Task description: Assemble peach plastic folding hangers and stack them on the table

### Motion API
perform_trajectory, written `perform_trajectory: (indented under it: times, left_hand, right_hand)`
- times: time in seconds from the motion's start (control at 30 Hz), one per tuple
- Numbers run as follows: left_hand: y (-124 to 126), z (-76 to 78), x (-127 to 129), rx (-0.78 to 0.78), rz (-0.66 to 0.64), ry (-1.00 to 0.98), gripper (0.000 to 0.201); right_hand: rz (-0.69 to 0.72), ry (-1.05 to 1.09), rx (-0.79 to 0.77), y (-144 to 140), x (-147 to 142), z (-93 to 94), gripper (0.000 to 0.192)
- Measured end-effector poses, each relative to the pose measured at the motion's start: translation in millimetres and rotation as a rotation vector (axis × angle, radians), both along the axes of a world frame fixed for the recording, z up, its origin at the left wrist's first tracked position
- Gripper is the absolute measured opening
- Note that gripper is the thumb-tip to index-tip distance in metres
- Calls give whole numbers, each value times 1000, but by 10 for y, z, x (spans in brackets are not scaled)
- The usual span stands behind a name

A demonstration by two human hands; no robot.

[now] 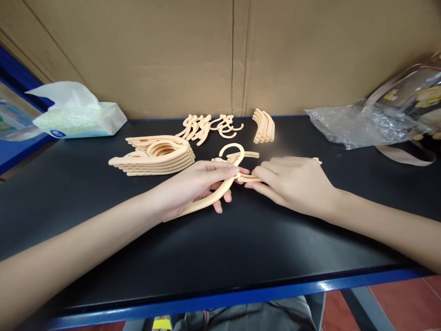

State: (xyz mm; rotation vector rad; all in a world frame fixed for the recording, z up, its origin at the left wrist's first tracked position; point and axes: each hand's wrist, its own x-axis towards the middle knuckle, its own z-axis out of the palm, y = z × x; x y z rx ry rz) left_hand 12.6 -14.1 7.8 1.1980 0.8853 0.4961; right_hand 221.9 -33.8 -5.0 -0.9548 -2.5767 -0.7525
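Note:
My left hand [206,184] is closed on a cream plastic clothes hanger [211,199], its thumb pressed near the base of the curved hook. One arm of that hanger slopes down toward me under the palm. To the right, my right hand [289,184] is closed around another hanger arm [252,178], which meets the first at the hook's base. Most of that arm is hidden by the fingers, so I cannot tell whether the two are joined. Just behind the hands lie loose cream pieces [253,155], partly covered by the hook.
A stack of folded hangers [155,158] sits left of my hands. Farther back are hanger arms [196,126], loose hooks [227,126] and a bundle of curved arms [264,126]. Tissue pack [82,119] at back left; clear plastic bag [358,124] at back right; cardboard [172,55] behind.

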Motion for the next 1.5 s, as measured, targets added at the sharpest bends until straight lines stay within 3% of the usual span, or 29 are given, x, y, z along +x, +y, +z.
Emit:
perform_trajectory:
  times: [0.27,0.43,0.67,1.2,1.5]
  left_hand:
    - [5,-11,-4,11,-22,-9,15]
    - [5,-14,-9,7,-46,-8,13]
    - [2,-14,-3,-10,-52,-9,14]
    - [-54,46,60,194,-49,106,20]
    - [-100,4,93,303,-117,225,36]
  right_hand:
    - [68,-35,68,16,6,-50,35]
    - [106,-13,14,24,14,-81,38]
    - [30,-43,-110,-28,3,-80,42]
    - [-47,17,-325,-82,4,13,48]
    - [-79,20,-295,-67,3,11,52]
